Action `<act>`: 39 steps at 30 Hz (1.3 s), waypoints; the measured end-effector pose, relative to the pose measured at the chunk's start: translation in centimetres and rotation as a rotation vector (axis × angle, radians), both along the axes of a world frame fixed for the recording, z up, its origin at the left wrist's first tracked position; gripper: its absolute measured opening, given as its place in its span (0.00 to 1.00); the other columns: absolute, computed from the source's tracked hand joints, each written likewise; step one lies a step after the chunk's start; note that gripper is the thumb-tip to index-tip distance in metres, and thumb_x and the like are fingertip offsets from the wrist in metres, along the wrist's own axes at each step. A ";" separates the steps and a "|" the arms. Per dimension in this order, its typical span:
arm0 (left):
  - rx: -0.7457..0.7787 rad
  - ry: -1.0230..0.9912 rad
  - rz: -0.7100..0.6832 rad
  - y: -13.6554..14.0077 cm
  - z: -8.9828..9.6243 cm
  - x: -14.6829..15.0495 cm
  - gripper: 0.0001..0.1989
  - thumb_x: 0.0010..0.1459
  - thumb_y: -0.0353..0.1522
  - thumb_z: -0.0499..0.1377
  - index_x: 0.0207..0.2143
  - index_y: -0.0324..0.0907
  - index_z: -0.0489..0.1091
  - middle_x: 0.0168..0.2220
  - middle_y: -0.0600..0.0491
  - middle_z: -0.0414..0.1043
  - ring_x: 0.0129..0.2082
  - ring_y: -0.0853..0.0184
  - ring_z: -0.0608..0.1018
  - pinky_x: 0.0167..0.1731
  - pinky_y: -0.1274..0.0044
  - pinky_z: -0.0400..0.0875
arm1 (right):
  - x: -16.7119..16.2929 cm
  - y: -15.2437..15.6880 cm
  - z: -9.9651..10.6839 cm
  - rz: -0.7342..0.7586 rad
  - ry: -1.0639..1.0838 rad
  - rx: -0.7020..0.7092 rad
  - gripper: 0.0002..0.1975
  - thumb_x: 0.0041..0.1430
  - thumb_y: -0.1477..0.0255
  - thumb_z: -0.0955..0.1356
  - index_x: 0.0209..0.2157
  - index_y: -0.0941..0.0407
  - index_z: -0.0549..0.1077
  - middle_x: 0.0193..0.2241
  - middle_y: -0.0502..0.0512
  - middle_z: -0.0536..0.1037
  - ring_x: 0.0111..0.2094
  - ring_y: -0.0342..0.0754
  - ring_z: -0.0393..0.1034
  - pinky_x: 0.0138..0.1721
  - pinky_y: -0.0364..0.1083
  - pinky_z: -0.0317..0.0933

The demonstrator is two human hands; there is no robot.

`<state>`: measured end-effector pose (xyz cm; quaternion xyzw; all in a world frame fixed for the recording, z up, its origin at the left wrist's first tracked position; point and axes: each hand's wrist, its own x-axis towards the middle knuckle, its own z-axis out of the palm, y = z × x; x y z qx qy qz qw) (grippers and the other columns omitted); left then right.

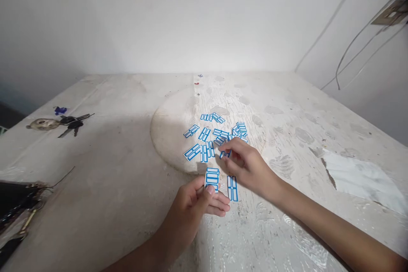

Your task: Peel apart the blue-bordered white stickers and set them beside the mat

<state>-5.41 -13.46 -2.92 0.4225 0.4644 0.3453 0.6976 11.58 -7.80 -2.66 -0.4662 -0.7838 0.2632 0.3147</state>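
Note:
My left hand (204, 199) grips a small white card with blue-outlined boxes (212, 177), thumb on top and fingers underneath; whether it is one card or a stack I cannot tell. Over the near right side of the scattered blue-and-white cards (204, 134) is my right hand (244, 161), thumb and forefinger apart with no card visible between them. Its fingertips are close to one card (225, 154), and whether they touch it I cannot tell. A single card (232, 188) lies on the table just right of my left hand. Several cards overlap in a heap (241, 129) beyond my right hand.
Keys with a fob (72, 122) lie at the left beside a purple scrap (60, 110). A black item (19, 199) sits at the left edge. Torn white paper (363, 178) rests at the right. Wires hang from a wall socket (390, 13). The pale table (105, 204) meets the wall behind.

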 end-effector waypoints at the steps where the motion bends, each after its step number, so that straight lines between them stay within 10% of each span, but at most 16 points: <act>1: 0.016 0.019 -0.016 -0.2 0.0 0.0 0.16 0.58 0.42 0.54 0.34 0.36 0.67 0.30 0.46 0.76 0.29 0.63 0.79 0.32 0.73 0.74 | -0.1 0.3 -0.1 0.016 -0.052 0.042 0.08 0.61 0.74 0.62 0.42 0.55 0.67 0.38 0.57 0.68 0.37 0.49 0.63 0.37 0.47 0.60; 10: 0.150 0.130 -0.148 -1.5 -0.5 0.0 0.16 0.62 0.40 0.49 0.35 0.36 0.66 0.31 0.47 0.74 0.32 0.65 0.78 0.34 0.73 0.73 | -3.1 3.9 1.6 0.187 -0.403 0.080 0.24 0.47 0.64 0.73 0.45 0.62 0.71 0.44 0.66 0.65 0.46 0.62 0.56 0.47 0.58 0.54; 19: 0.151 0.120 -0.141 -1.4 -0.6 0.1 0.17 0.61 0.42 0.49 0.34 0.35 0.66 0.31 0.44 0.74 0.31 0.63 0.78 0.33 0.72 0.73 | -4.5 5.7 3.0 0.255 -0.514 -0.011 0.14 0.41 0.66 0.75 0.29 0.59 0.73 0.40 0.61 0.63 0.45 0.60 0.57 0.43 0.55 0.58; 29: 0.239 0.075 0.044 -0.9 0.3 -0.3 0.17 0.61 0.41 0.50 0.35 0.36 0.67 0.32 0.46 0.76 0.32 0.64 0.78 0.34 0.74 0.72 | -3.7 2.8 1.9 0.199 -0.251 0.174 0.04 0.57 0.76 0.64 0.34 0.60 0.70 0.39 0.61 0.66 0.41 0.54 0.61 0.45 0.55 0.56; 34: 0.323 0.109 0.328 0.4 2.4 -1.6 0.15 0.61 0.40 0.52 0.38 0.39 0.70 0.39 0.49 0.76 0.43 0.64 0.75 0.49 0.75 0.65 | -2.4 0.3 2.7 0.139 0.003 0.102 0.04 0.60 0.75 0.61 0.36 0.59 0.67 0.34 0.56 0.68 0.34 0.45 0.66 0.35 0.45 0.63; 39: 0.297 -0.026 0.265 0.7 2.6 -1.6 0.14 0.60 0.40 0.53 0.37 0.39 0.71 0.40 0.49 0.77 0.44 0.62 0.75 0.51 0.72 0.65 | -1.8 -1.6 2.2 0.140 0.338 -0.158 0.05 0.59 0.72 0.63 0.38 0.56 0.68 0.34 0.53 0.70 0.32 0.43 0.66 0.31 0.43 0.62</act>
